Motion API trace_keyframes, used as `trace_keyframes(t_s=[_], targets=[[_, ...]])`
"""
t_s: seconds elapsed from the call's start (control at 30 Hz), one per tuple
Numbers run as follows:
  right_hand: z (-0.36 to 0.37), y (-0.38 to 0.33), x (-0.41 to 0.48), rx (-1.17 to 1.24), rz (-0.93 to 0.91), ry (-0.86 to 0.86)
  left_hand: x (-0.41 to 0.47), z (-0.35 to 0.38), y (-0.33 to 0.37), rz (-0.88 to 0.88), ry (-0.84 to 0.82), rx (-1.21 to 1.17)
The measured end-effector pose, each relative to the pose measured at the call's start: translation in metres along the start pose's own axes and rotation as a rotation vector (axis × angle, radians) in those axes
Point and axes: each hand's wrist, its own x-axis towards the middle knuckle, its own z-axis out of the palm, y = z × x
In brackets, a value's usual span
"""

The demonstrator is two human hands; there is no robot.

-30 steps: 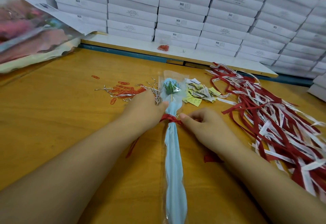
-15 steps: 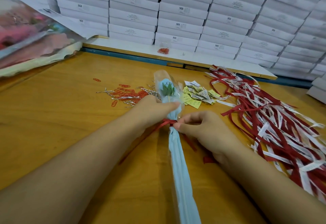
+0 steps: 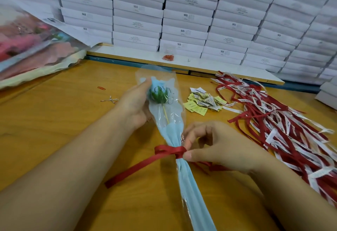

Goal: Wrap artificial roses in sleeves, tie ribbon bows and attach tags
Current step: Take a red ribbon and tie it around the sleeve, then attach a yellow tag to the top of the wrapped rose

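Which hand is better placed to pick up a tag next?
Probably right: the tag pile lies on that side, nearer the right hand, which pinches the red ribbon at the knot. The left hand grips the sleeve beside the rose head.

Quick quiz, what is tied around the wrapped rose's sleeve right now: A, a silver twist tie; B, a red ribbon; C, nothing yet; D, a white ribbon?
B: a red ribbon is knotted round the blue sleeve, and the right hand pinches it at the knot.
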Motion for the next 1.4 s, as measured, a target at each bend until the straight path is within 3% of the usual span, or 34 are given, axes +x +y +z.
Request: trace_keyframes(t_s=[0.37,0.43,0.6,0.7,0.87,0.97,1.23,1.4], targets=[[-0.045,0.002,-0.024,-0.091,0.093,-0.341,-0.008,-0.004,0.0,0.021,0.021,-0.05],[-0.053,-0.001,-0.019,-0.123,0.108,-0.249,-0.01,-0.004,-0.005,0.004,0.039,-0.057],[-0.079,0.01,0.036,-0.003,0.346,0.403,-0.011,0.0,-0.012,-0.048,0.036,-0.105],[-0.091,0.023,0.073,-0.194,0.406,0.606,-0.009,0.002,-0.014,-0.073,0.044,-0.117],[-0.084,0.052,0.11,-0.716,0.494,0.564,-0.005,0.001,-0.016,-0.1,0.084,-0.096],[-0.077,0.061,0.116,-0.896,0.538,0.617,-0.005,0.002,-0.017,-0.083,0.108,-0.029],[-0.075,0.063,0.116,-0.918,0.485,0.679,0.004,0.001,-0.017,-0.064,0.172,0.075],[-0.093,0.045,0.105,-0.386,0.367,0.637,0.005,0.0,-0.018,-0.024,0.157,0.13]])
